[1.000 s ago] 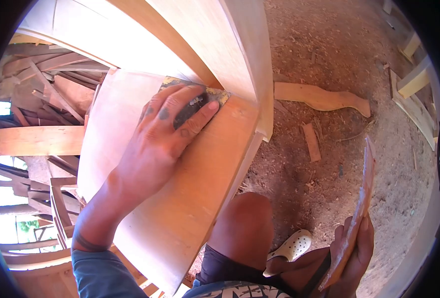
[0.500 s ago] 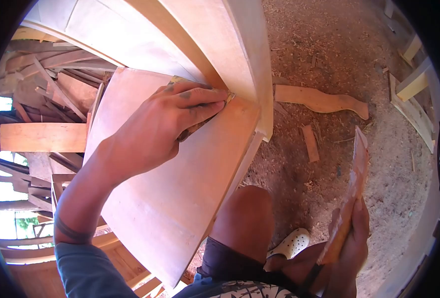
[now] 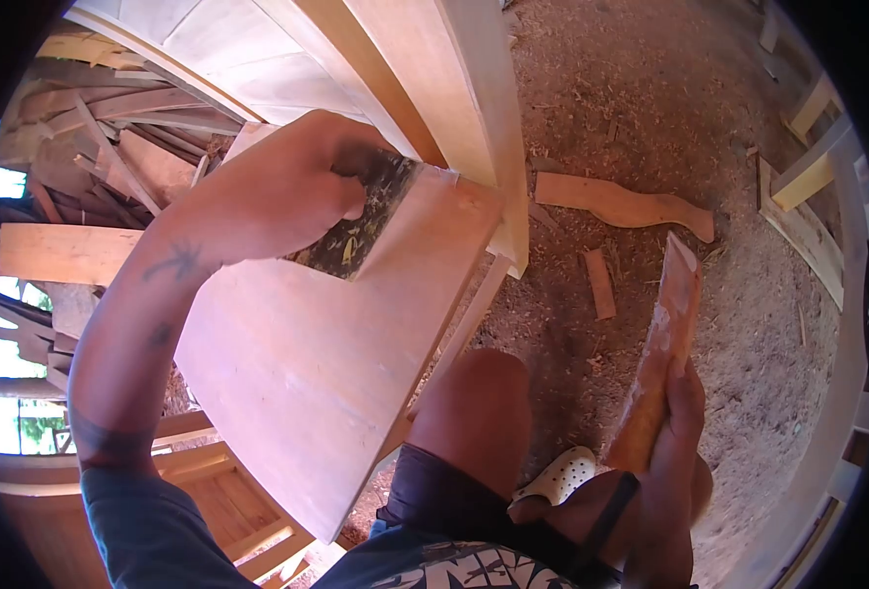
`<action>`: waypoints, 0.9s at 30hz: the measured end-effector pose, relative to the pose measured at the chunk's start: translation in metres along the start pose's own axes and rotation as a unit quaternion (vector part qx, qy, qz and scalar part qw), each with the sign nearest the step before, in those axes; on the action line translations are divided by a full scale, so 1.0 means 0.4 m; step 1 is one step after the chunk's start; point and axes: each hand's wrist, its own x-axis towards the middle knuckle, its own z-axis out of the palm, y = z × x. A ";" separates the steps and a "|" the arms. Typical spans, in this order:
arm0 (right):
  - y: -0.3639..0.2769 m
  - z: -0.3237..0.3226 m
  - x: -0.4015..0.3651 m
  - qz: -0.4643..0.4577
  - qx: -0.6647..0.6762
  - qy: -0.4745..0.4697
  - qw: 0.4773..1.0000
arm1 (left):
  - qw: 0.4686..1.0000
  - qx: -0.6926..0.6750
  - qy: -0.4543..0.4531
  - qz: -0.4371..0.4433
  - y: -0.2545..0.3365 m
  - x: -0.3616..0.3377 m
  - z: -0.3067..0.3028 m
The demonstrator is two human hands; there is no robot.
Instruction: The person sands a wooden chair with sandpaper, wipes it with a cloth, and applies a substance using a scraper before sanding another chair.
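While sandpaper point(image 3: 361, 231) on panel point(image 3: 326, 363), frame point(image 3: 454, 79) abutting.

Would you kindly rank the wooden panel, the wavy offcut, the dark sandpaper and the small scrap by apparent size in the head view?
Largest: wooden panel.
Next, alike: wavy offcut and dark sandpaper; left hand hides part of it.
Smallest: small scrap.

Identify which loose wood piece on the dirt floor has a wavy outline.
The longer board: its edges curve in waves, while the short offcut just below it in the view is a plain straight-sided strip.
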 end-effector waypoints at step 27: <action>0.008 -0.019 0.023 -0.051 -0.007 -0.072 0.996 | 0.994 0.064 0.037 0.082 0.096 0.038 0.083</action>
